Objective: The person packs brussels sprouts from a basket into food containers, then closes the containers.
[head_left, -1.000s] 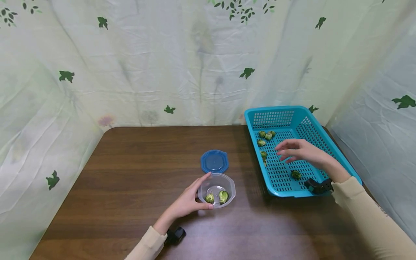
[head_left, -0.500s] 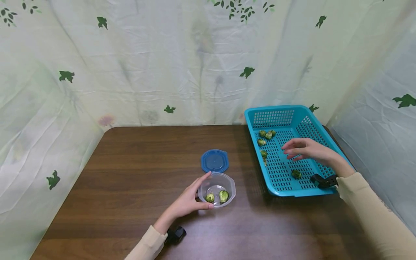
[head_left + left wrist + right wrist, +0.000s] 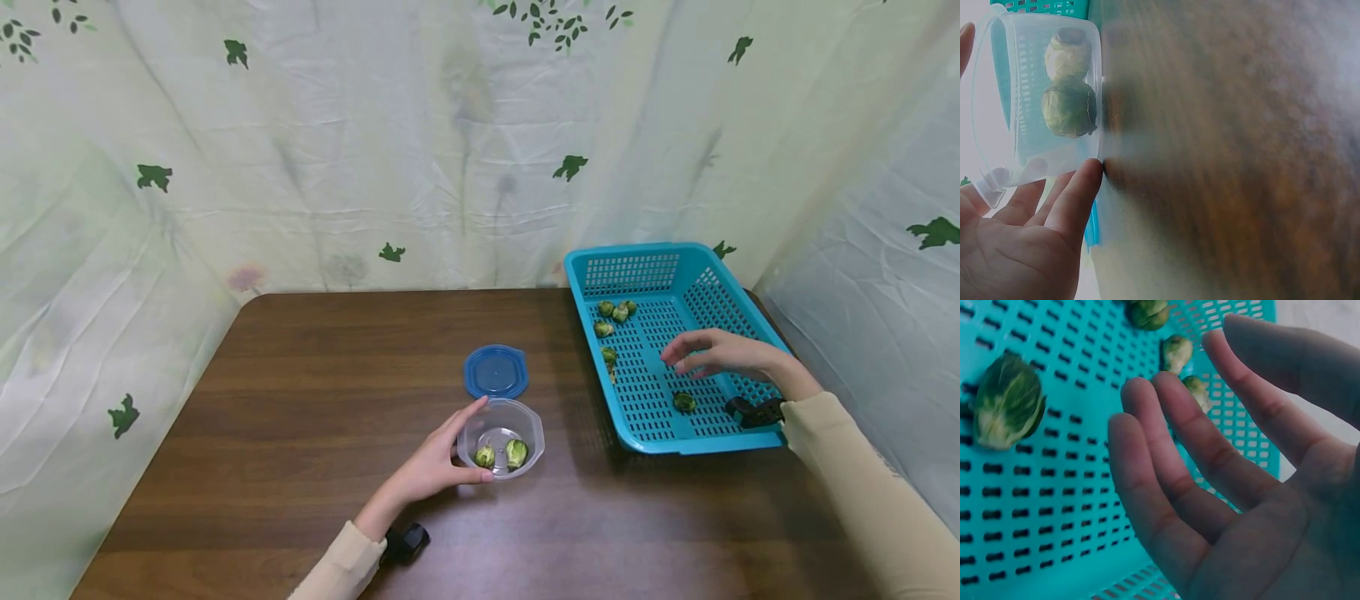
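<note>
My left hand (image 3: 431,468) holds a clear plastic food container (image 3: 501,419), its thumb on the near side and fingers along the far side. Inside the container lie two Brussels sprouts (image 3: 516,453), which also show through its wall in the left wrist view. My right hand (image 3: 723,352) hovers over the blue perforated basket (image 3: 652,422), fingers loosely bent and nothing between them. Nearest to it on the basket floor is a single Brussels sprout (image 3: 1009,403). Several more Brussels sprouts (image 3: 620,312) lie along the basket's left side.
A blue lid (image 3: 496,372) lies flat on the brown wooden table (image 3: 337,375), just behind the container. The basket stands at the table's right edge. A patterned cloth (image 3: 420,150) hangs behind the table and on both sides.
My right hand has moved a little to the right and towards me above the basket, its fingers staying free. The left hand and the container have stayed in place.
</note>
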Demonstrator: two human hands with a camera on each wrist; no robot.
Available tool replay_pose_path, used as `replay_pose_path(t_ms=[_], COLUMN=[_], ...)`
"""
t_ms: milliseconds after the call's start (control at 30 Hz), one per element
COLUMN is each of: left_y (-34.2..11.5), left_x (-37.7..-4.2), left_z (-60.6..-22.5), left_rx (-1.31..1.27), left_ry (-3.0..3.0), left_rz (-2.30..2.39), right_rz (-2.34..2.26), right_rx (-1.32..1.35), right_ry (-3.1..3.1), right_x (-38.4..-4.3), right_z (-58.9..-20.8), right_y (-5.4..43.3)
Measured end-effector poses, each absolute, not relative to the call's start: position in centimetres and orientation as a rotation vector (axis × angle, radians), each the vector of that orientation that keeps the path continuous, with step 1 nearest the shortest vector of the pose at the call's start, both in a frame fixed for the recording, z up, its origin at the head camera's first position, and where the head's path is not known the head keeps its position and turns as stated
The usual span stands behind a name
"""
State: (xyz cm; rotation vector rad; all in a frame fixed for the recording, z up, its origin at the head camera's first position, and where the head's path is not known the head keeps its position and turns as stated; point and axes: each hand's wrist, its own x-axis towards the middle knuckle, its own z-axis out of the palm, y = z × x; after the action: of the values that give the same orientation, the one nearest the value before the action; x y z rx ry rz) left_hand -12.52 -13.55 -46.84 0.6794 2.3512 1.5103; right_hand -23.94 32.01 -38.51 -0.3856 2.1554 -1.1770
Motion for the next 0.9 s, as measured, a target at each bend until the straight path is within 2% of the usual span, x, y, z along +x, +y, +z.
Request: replay_pose_path(t_ms=[900], left_y=[-13.5], left_x=[-12.5], left_z=[-47.0], left_rx=[0.689], left_ry=[2.336], left_rz=[1.538], right_rz=[-0.905], right_rx=[-0.39], right_ry=[2.09], right_x=[-24.3], right_z=[-40.7], right_y=[31.9])
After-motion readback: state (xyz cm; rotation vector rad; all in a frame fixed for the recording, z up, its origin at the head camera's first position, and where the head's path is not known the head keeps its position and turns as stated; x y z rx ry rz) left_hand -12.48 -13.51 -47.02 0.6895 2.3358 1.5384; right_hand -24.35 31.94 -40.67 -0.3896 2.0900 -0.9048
